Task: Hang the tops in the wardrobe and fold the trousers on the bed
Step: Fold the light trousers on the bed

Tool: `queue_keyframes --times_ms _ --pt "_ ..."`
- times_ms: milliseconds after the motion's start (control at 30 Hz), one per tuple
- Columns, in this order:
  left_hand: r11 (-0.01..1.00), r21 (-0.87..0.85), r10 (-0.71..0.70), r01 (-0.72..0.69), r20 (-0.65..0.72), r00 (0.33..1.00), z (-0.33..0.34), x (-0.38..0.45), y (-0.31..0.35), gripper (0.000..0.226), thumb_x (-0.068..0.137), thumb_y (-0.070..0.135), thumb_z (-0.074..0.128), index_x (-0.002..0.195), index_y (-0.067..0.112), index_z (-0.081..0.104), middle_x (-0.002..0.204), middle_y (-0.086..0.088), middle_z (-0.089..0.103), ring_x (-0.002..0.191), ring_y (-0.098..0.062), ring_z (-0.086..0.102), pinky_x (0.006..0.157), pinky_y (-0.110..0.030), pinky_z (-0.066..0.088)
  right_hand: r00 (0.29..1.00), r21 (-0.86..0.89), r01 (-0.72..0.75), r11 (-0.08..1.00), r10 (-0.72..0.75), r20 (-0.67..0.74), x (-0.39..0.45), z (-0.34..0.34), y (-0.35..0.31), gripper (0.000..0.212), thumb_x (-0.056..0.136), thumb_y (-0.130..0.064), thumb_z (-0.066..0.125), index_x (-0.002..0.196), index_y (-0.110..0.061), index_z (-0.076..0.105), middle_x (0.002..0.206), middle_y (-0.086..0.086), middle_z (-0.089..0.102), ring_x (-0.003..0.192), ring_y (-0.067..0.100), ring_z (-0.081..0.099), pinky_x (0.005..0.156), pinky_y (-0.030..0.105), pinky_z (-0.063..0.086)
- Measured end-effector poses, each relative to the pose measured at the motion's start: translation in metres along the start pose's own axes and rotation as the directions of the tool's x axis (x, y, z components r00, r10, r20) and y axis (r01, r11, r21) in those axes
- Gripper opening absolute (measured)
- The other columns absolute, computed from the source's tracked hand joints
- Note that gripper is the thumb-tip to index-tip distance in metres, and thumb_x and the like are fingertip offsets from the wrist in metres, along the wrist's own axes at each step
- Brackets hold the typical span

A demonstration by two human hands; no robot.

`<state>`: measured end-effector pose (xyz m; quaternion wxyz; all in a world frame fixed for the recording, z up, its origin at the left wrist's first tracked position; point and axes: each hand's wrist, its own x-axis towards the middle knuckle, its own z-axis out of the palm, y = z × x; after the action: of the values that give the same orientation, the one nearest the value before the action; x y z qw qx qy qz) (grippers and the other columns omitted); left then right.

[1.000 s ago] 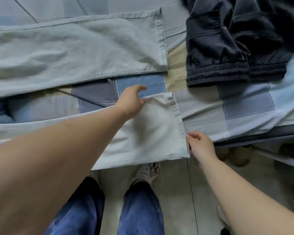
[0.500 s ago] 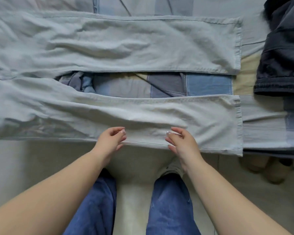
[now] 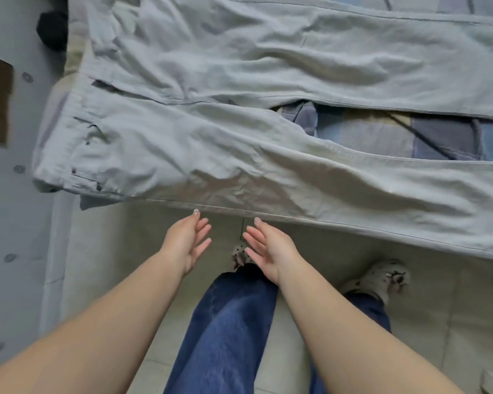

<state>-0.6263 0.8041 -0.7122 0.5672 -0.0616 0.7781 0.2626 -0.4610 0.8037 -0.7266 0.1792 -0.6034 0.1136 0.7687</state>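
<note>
Pale grey-green trousers (image 3: 239, 155) lie spread flat on the bed, waistband at the left, both legs running off to the right. The patchwork bedsheet (image 3: 410, 132) shows between the legs. My left hand (image 3: 187, 243) and my right hand (image 3: 264, 245) hover just below the near leg's lower edge, palms facing each other, fingers straight. Neither holds anything; only the fingertips come close to the hem line.
A grey wall or cabinet panel (image 3: 9, 194) with round fasteners stands at the left. A dark item (image 3: 52, 29) sits at the top left by the bed's head. Below the bed edge is tiled floor (image 3: 439, 322), with my jeans and patterned shoes.
The view has shifted left along the trousers, from the leg cuffs to the waistband. Both hands have let go of the near leg's edge and opened just below it.
</note>
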Motion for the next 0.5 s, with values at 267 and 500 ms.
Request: queue_keyframes --times_ms 267,500 --pt "0.964 -0.262 0.037 -0.04 -0.015 0.999 -0.053 0.045 0.037 0.052 0.094 0.036 0.057 0.139 0.016 0.042 0.146 -0.008 0.044 0.13 -0.02 0.048 0.085 -0.033 0.049 0.998 0.16 -0.008 0.987 0.017 -0.053 0.04 0.07 0.018 0.064 0.088 -0.04 0.064 0.141 -0.015 0.039 0.143 0.009 0.045 0.123 0.021 0.053 0.096 0.038 0.042" --pt "0.89 -0.451 0.042 -0.06 -0.051 0.998 -0.063 0.053 0.056 0.02 0.091 0.031 0.063 0.104 0.016 0.06 0.124 -0.003 0.063 0.11 -0.019 0.062 0.094 -0.034 0.05 0.987 0.347 0.046 0.937 0.01 -0.158 0.042 0.097 0.024 0.022 0.09 -0.029 0.064 0.108 -0.018 0.06 0.12 0.004 0.061 0.118 0.021 0.057 0.096 0.041 0.042"
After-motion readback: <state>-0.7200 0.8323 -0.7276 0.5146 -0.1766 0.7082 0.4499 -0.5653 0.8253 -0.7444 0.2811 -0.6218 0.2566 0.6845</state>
